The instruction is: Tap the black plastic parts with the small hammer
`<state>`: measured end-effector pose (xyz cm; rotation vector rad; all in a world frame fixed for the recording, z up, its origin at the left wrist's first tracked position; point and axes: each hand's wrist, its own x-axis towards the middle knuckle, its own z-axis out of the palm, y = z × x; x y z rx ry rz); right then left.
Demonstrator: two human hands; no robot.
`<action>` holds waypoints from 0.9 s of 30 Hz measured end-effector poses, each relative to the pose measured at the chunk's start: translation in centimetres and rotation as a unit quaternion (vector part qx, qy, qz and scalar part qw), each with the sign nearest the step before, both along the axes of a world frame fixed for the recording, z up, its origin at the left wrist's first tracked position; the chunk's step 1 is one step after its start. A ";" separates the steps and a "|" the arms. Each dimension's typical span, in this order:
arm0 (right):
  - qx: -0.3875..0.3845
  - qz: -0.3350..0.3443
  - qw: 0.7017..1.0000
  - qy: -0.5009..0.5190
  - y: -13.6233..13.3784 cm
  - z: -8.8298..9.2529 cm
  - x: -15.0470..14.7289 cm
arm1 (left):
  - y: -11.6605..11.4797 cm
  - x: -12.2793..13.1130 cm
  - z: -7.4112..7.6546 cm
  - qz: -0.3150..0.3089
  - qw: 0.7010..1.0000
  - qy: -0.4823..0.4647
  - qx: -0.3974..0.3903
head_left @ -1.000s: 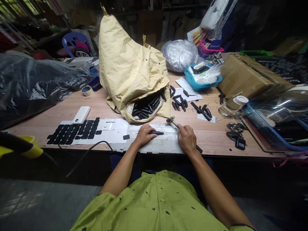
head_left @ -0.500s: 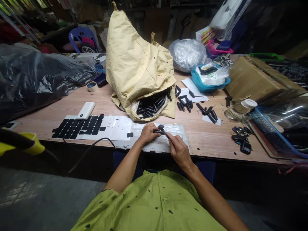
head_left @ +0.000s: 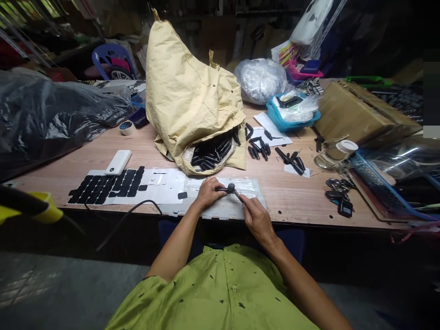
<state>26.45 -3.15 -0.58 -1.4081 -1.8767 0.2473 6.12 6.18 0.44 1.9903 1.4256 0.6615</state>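
In front of my body, my right hand (head_left: pixel 257 219) is closed around a slim black rod with a round knob (head_left: pixel 231 187) at its far end. My left hand (head_left: pixel 208 191) pinches a short black rod-shaped part (head_left: pixel 222 189), which meets the knob. Whether the two are joined or only touching, I cannot tell. Both hands are over a pale plastic-wrapped pad (head_left: pixel 245 211) at the table's front edge. Just beyond them, a cream sack (head_left: pixel 192 91) lies with its mouth towards me, showing several black handle-like pieces (head_left: pixel 211 156) inside.
Black stickers (head_left: pixel 99 185) on white sheets and a white power bank (head_left: pixel 118 162) lie to the left. Loose black pieces (head_left: pixel 259 147), a blue basket (head_left: pixel 294 120), a jar (head_left: pixel 335 155), keys (head_left: pixel 340 196) and a cardboard box (head_left: pixel 354 112) occupy the right. A black cable (head_left: pixel 125 217) hangs over the front edge.
The knob has dropped slightly and now meets the left-hand part in a wider angle. Both hands keep their grip. The whole view has shifted slightly.
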 end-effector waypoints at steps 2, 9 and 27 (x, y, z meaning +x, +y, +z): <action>0.006 -0.019 1.000 -0.008 0.8 -0.1 0.5 | 0.0 0.0 0.0 -0.001 1.000 0.004 0.000; 0.009 -0.106 0.982 -0.157 6.4 -0.7 4.0 | -0.1 -0.3 0.0 -0.012 1.000 0.015 0.006; 0.027 -0.125 0.966 -0.226 7.9 -1.9 4.1 | -12.1 1.9 -3.4 -0.294 0.954 -0.009 -0.066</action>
